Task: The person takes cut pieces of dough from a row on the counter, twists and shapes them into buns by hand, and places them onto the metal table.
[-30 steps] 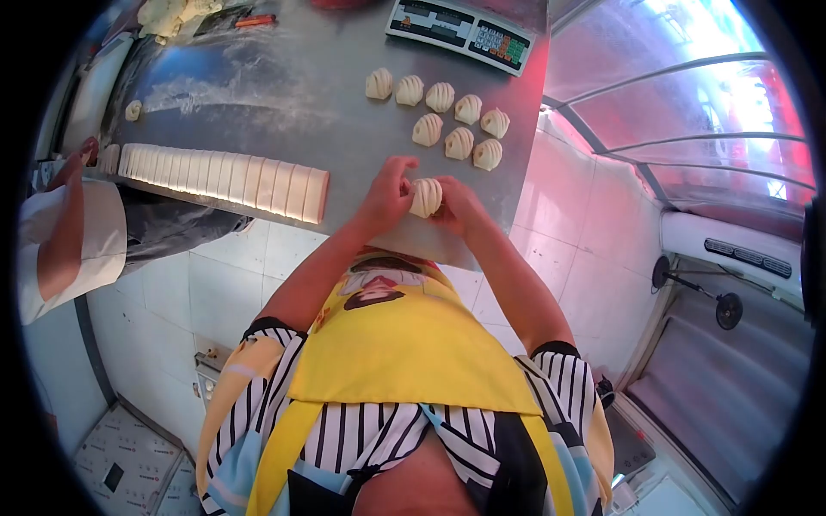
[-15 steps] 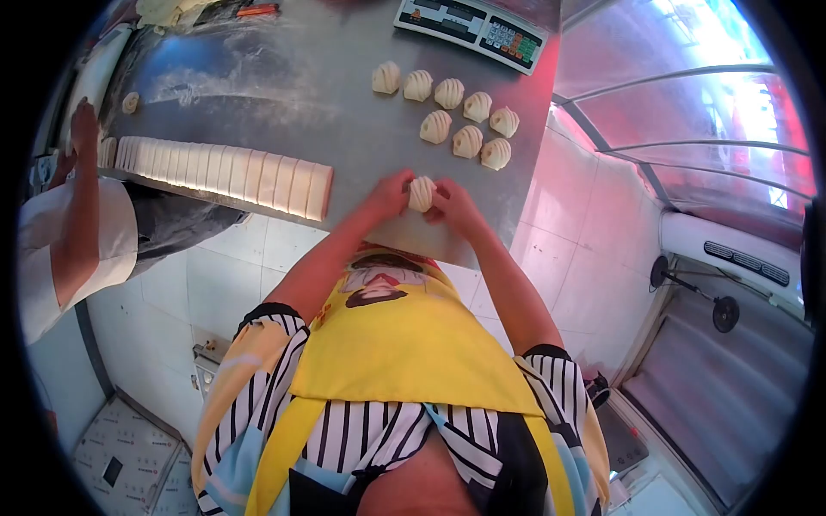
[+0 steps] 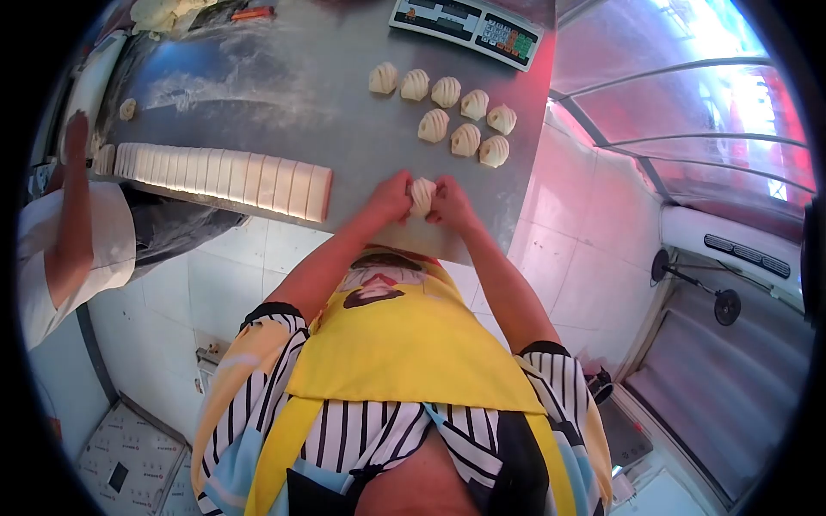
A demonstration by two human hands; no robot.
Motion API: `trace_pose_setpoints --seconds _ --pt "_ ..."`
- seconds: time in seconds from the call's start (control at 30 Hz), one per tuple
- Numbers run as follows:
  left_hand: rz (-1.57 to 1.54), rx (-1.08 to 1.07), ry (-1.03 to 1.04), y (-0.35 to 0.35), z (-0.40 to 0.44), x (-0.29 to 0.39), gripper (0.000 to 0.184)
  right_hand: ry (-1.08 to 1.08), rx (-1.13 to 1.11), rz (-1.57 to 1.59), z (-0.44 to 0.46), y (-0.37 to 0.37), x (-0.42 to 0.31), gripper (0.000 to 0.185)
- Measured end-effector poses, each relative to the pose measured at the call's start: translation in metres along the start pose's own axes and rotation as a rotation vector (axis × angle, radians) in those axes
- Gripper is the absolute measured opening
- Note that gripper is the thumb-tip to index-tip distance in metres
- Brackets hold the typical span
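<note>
A pale, ridged dough piece is pinched between my two hands near the front edge of the steel table. My left hand grips its left side with bent fingers, and my right hand grips its right side. Beyond my hands, several shaped dough buns sit in two rows, their tops ridged. To the left, a long row of cut dough strips lies side by side along the table's front edge.
A digital scale stands at the back right. One small dough piece lies far left, with more dough and a red object behind. Another person's arm reaches in at the left edge.
Both hands have closed in on opposite sides of the dough piece, which looks narrower than a second ago. The other person's arm has reached farther toward the back.
</note>
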State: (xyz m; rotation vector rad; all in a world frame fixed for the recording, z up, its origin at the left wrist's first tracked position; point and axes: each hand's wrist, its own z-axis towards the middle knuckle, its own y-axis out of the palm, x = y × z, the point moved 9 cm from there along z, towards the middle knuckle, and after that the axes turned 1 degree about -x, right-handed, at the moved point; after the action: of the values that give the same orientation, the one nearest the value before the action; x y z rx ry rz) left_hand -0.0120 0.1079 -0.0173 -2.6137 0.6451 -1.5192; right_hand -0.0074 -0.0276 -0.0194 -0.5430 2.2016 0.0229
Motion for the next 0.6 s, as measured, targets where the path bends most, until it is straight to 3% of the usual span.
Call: trace_pose_setpoints --seconds 0.07,0.17,0.27,0.43,0.53,0.6 --pt "0.046 0.053 0.059 -0.003 -0.004 0.008 0.021 -0.044 0.073 -0.104 0.001 -0.004 -0.003 0.022" --pt "-0.256 -0.046 -0.063 0.001 -0.004 -0.008 0.018 -0.16 0.119 -0.353 0.004 -0.003 -0.009 0.021" --pt "-0.22 -0.052 -0.074 0.001 -0.003 -0.006 0.015 -0.243 0.118 -0.547 0.015 -0.005 -0.006 0.02" --pt "0.16 0.053 0.045 -0.009 -0.001 0.01 0.013 -0.348 0.149 -0.709 0.016 -0.005 -0.014 0.024" --pt "0.248 0.088 0.039 -0.01 0.0 0.011 0.012 -0.244 0.209 -0.817 0.02 -0.005 -0.017 0.025" --pt "0.279 0.176 0.095 -0.019 0.003 0.014 0.012 -0.1 0.081 -0.598 0.021 -0.003 -0.01 0.028"
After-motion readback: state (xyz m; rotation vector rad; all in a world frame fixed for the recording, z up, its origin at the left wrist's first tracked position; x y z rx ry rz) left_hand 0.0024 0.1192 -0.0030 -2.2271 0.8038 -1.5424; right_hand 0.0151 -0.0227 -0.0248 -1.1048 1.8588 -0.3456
